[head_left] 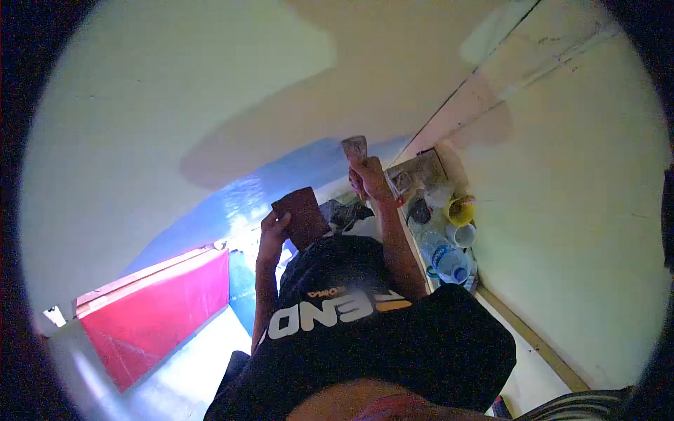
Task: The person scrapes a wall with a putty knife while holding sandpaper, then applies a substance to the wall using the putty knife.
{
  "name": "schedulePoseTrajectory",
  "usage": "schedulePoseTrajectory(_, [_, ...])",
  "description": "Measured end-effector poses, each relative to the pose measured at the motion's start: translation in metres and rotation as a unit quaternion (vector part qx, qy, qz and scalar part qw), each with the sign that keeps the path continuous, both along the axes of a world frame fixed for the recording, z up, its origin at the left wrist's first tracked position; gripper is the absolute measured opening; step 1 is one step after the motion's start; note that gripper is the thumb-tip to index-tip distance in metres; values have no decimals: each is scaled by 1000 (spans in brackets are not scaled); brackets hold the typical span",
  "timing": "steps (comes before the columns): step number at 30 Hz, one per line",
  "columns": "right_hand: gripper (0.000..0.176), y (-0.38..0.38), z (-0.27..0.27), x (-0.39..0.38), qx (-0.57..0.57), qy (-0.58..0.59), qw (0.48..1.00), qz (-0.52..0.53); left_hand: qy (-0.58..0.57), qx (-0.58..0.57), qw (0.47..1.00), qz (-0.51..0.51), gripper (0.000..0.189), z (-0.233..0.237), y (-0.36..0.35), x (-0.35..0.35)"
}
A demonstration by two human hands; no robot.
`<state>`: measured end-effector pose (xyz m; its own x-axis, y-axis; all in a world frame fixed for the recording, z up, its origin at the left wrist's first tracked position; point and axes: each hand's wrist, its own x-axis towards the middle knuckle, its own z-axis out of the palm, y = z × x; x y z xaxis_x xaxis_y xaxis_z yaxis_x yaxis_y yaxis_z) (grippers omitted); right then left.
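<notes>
My left hand (274, 230) is closed on the edge of a dark reddish-brown sheet (302, 214) that looks like sandpaper, held in front of the dark shirt. Farther forward and to the right, my right hand (372, 181) wraps round the handle of a putty knife (355, 146). Its broad, stained blade points up and away from me. Most of the handle is hidden by my fingers. Neither tool clearly touches the wall.
On a ledge to the right stand a plastic bottle (449, 263), a yellow cup (460, 210), a white cup (461, 235) and a box (421, 172). Pale walls (562, 210) surround me. A red panel (161, 309) stands at lower left.
</notes>
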<state>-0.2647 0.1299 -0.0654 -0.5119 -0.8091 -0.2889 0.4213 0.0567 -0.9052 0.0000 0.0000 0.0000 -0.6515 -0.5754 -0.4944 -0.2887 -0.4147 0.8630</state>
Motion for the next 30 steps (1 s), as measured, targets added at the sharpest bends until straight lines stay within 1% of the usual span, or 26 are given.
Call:
schedulePoseTrajectory(2, [50,-5,-2,-3,31,16,999,-16,-12,-10,1000,14,41,2,-5,-6])
schedulePoseTrajectory(3, [50,7,3,-7,25,13,999,-17,3,15,1000,15,40,6,4,-10])
schedulePoseTrajectory(5, [51,3,-7,1,-31,-5,999,-20,21,19,999,19,38,10,3,-8])
schedulePoseTrajectory(6, [52,4,-3,2,-30,-3,999,-32,27,20,999,12,38,7,4,-9])
schedulePoseTrajectory(9, [53,-2,9,3,-62,13,998,-26,-28,13,999,20,37,5,2,-8])
schedulePoseTrajectory(12, [54,-1,6,1,-46,0,998,-33,20,24,999,27,35,5,3,-13])
schedulePoseTrajectory(15, [49,1,4,2,-21,-1,998,-52,-4,23,999,22,35,-1,-1,-13])
schedulePoseTrajectory(18, [48,4,-1,2,-26,-10,998,-59,13,0,1000,-3,37,-8,-3,-9])
schedulePoseTrajectory(21, [49,3,-8,0,-61,-32,996,-58,-7,0,1000,24,39,-2,-1,-13])
schedulePoseTrajectory(22, [49,-1,5,-3,-53,-8,997,-56,-24,11,999,30,37,3,-2,-13])
schedulePoseTrajectory(24, [50,0,25,-4,-29,33,998,-51,-20,2,999,25,38,4,-6,-10])
schedulePoseTrajectory(27, [49,6,20,-7,19,13,998,-65,-18,1,1000,12,40,9,-5,-8])
schedulePoseTrajectory(30, [50,8,26,-8,11,58,996,-62,4,-4,1000,23,40,3,-9,-1])
